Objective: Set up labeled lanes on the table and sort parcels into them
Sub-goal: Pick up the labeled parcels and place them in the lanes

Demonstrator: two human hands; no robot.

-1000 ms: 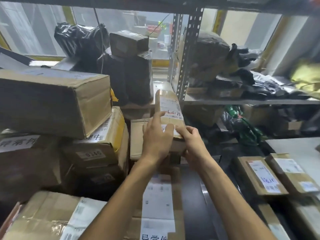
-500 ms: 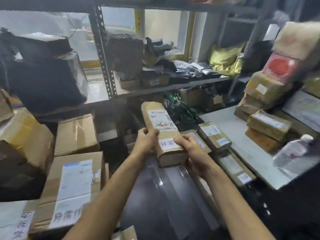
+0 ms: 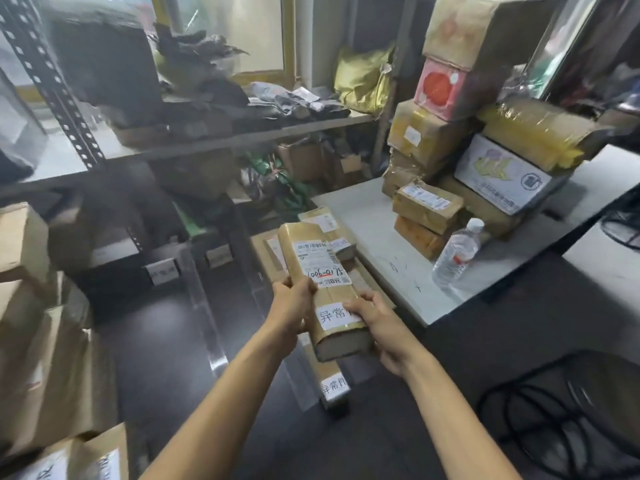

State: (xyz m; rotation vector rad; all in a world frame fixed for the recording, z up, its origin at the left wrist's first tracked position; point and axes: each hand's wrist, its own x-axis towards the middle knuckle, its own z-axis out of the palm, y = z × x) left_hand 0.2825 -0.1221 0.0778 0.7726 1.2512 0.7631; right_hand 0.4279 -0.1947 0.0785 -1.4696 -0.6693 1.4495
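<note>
The long parcel (image 3: 323, 292) at the centre of the frame is tan kraft paper under glossy clear tape, with white labels printed in black and a red stroke beneath handwritten digits. At upper right a pink box (image 3: 440, 90) bears a red disc. Lower at the right, a white carton (image 3: 502, 174) carries yellow-green graphics, and a taped parcel (image 3: 533, 133) is amber-yellow. The table (image 3: 374, 230) is pale grey with faint dark pen marks. The water bottle (image 3: 457, 254) at right is clear with a white cap and a red-marked label. A bag (image 3: 360, 77) at upper centre is golden yellow.
</note>
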